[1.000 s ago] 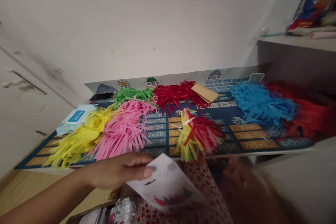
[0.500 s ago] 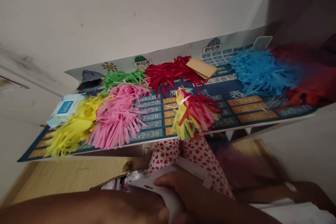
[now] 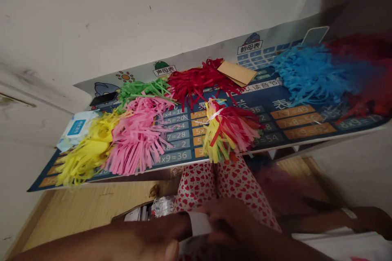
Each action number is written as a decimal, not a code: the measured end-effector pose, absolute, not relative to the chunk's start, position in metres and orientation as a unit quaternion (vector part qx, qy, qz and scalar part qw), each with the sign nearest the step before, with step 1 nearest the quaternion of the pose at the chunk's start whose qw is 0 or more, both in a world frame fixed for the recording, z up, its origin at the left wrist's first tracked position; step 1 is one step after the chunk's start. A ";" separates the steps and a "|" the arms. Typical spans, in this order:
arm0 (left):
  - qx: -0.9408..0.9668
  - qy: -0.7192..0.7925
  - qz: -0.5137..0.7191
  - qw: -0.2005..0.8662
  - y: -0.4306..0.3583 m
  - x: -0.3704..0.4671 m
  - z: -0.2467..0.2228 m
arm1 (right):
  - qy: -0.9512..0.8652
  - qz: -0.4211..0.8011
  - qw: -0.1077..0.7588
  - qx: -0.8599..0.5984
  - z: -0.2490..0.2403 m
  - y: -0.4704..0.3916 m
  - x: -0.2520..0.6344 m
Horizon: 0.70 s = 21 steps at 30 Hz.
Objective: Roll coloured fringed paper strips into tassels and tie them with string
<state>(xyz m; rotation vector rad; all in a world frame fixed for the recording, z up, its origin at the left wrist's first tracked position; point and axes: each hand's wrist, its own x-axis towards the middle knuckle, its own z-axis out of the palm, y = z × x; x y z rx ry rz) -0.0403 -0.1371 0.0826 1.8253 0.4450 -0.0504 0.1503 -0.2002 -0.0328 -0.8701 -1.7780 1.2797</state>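
Observation:
Low in the head view, my left hand [image 3: 159,232] and my right hand [image 3: 232,218] are close together in front of my lap. Between them shows a pale, thin sheet-like piece [image 3: 199,223], blurred and mostly covered by the fingers; its kind is unclear. Both hands appear closed on it. Beyond them, on the table, lies a tied bundle of mixed paper strips [image 3: 232,128] in red, pink, yellow and green, bound with a white tie [image 3: 214,117].
The patterned table mat [image 3: 180,155] holds yellow strips [image 3: 88,151], pink strips [image 3: 137,134], green strips [image 3: 143,89], red strips [image 3: 196,83], blue strips [image 3: 312,75], a tissue pack [image 3: 76,128], a dark phone-like object [image 3: 104,98] and folded tan card [image 3: 237,72]. White sheets [image 3: 337,244] lie lower right.
The pale piece was broadly spread between my hands; now only a small part shows. My hands have shifted and cover more of it. The view has tilted slightly; the strips on the table stay put.

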 end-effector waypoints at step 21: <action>0.721 0.264 -0.028 0.640 -0.148 -0.046 0.087 | -0.688 0.391 0.524 -0.315 -0.039 -0.202 0.149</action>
